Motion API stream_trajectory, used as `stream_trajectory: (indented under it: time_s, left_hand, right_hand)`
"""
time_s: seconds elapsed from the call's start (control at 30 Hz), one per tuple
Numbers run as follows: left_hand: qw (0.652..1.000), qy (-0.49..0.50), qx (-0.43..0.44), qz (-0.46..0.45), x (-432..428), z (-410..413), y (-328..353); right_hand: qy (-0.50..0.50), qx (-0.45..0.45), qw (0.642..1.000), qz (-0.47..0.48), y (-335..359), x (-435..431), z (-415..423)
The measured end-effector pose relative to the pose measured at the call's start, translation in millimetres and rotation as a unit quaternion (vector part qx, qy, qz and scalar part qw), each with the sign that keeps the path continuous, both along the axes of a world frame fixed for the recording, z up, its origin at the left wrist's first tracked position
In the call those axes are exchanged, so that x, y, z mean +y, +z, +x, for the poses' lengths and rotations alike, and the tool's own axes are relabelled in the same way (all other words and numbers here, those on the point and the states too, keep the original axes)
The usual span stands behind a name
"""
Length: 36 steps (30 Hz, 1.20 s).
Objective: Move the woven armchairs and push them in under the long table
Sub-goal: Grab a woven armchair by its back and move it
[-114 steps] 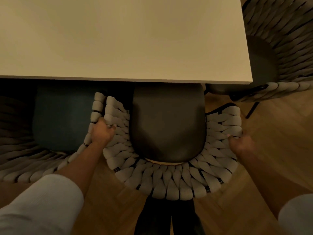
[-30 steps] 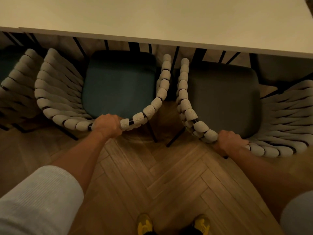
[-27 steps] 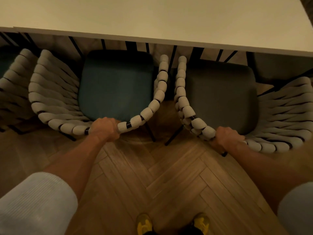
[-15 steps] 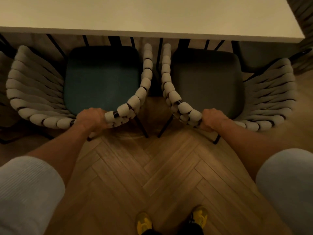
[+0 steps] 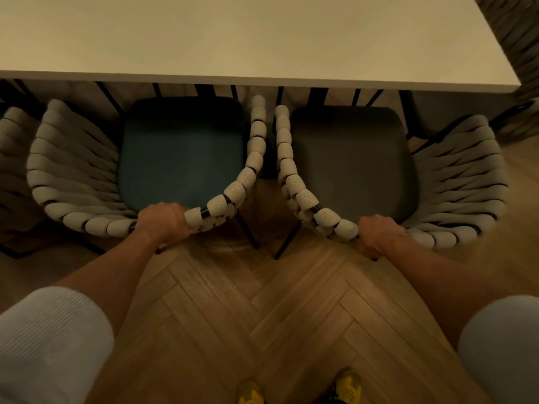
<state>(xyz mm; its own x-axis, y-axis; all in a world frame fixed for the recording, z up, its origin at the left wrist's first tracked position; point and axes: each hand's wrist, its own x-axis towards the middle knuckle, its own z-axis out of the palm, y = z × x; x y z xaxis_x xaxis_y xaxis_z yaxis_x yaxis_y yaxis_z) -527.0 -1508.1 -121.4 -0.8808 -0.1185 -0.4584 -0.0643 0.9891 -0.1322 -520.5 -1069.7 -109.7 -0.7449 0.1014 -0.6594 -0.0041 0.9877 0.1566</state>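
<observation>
Woven rims give the handholds: left hand [image 5: 163,223] curls tight round the back of the teal chair [image 5: 180,153], right hand [image 5: 379,234] round the grey chair [image 5: 350,158], probably to push both together. Ahead of the grips, both seats lie mostly short of the table [image 5: 262,39], armrests nearly touching.

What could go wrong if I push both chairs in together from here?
1. The teal chair in the left hand and the grey chair in the right hand have inner arms almost touching; pushed together they may rub or lock.
2. Arm tips sit right at the table edge; clearance underneath is not visible, so they might knock it.
3. The grey chair's outer side is close to the end chair; it could bump.
</observation>
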Motion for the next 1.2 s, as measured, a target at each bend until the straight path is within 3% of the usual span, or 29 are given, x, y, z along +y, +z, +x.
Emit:
stream_trajectory:
  time_s: [0.33, 0.6, 1.2]
  left_hand:
    - [0.999, -0.013, -0.033, -0.039, -13, 21, -5]
    - [0.999, -0.014, -0.008, -0.049, -16, 21, -9]
    - [0.998, -0.019, -0.011, -0.059, -17, 19, -15]
  right_hand:
    - [-0.041, 0.005, 0.999, -0.024, -9, -8, -7]
    - [-0.072, 0.022, 0.997, -0.016, -3, -12, -17]
    - [-0.017, 0.008, 0.999, 0.042, -4, 16, 12]
